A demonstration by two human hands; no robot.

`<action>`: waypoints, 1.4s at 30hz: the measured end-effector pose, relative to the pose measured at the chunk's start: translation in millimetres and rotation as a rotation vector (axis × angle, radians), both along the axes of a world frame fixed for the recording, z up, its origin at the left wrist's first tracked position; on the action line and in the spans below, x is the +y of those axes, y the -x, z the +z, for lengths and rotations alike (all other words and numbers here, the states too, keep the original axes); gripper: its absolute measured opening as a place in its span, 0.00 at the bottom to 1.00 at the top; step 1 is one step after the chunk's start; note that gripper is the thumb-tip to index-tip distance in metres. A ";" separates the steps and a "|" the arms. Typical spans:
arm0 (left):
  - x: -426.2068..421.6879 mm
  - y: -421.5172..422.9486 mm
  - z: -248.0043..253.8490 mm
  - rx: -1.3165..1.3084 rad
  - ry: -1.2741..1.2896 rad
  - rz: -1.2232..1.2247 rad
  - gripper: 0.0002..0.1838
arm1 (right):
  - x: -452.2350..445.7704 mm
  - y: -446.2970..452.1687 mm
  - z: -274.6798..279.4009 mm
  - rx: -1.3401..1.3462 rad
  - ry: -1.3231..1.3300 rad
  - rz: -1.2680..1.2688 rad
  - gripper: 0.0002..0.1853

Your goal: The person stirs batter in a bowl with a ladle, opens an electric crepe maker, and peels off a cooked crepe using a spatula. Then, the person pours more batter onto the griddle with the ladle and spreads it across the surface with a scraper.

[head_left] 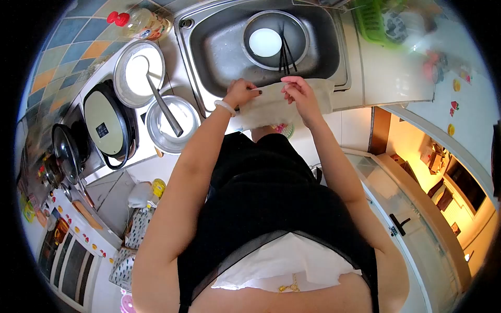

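Note:
A pale, damp-looking cloth hangs over the front edge of the sink. My left hand, with a white bracelet at its wrist, has its fingers closed at the cloth's upper left corner. Over the middle of the cloth is my right hand, its index finger stretched and the others loosely bent, with nothing visible between them. Inside the sink just beyond my hands, a round metal basin holds a white bowl and several black chopsticks.
Left of the sink stand two metal pots, a ladle lying across them. Farther left are a pale-lidded electric pan and a dark frying pan. Bottles stand behind. A green basket sits back right.

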State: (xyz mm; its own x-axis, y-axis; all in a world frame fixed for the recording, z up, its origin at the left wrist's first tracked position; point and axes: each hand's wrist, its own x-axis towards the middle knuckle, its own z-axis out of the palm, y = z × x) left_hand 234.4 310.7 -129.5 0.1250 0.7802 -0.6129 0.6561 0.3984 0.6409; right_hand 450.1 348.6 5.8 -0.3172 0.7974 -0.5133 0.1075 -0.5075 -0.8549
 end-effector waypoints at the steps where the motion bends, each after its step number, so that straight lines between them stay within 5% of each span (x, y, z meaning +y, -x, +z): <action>1: 3.9 -3.0 18.8 0.082 -0.027 -0.034 0.23 | -0.9 2.0 0.5 0.006 -0.003 0.009 0.12; 9: -8.1 -23.0 9.5 0.403 -0.255 -0.096 0.19 | -8.3 20.1 14.7 0.008 -0.036 0.051 0.13; 12: -5.5 -19.4 38.0 0.227 -0.114 -0.019 0.20 | -12.2 27.7 16.4 0.013 -0.031 0.078 0.13; 16: -11.6 -2.5 75.1 0.157 -0.199 0.122 0.35 | -19.6 44.0 19.8 0.008 -0.047 0.113 0.12; 21: -46.8 43.8 105.9 0.102 -0.384 0.193 0.34 | -35.7 86.2 35.9 0.044 -0.055 0.189 0.11; 26: -94.9 85.4 83.0 0.082 -0.568 0.350 0.31 | -64.3 154.6 149.5 0.377 -0.127 0.527 0.09; 28: -110.0 96.6 83.1 0.096 -0.534 0.447 0.30 | -75.0 172.4 215.5 0.709 -0.139 0.869 0.09; 33: -142.9 130.2 109.1 -0.037 -0.463 0.235 0.25 | -128.9 223.7 282.4 1.394 -0.183 1.304 0.10; 37: -165.3 132.1 87.1 -0.151 -0.496 0.126 0.24 | -160.2 241.7 293.2 1.398 -0.161 1.434 0.12; 42: -193.1 153.6 99.7 -0.401 -0.197 0.118 0.14 | -159.8 265.4 300.6 1.390 -0.179 1.375 0.12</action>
State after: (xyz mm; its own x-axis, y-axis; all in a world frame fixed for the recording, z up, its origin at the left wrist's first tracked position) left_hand 80.8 117.6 -29.9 0.2257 0.9002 -0.3725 0.2983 0.3001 0.9061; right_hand 184.7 188.8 306.4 -0.7080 -0.2948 0.6418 -0.3915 -0.5924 -0.7041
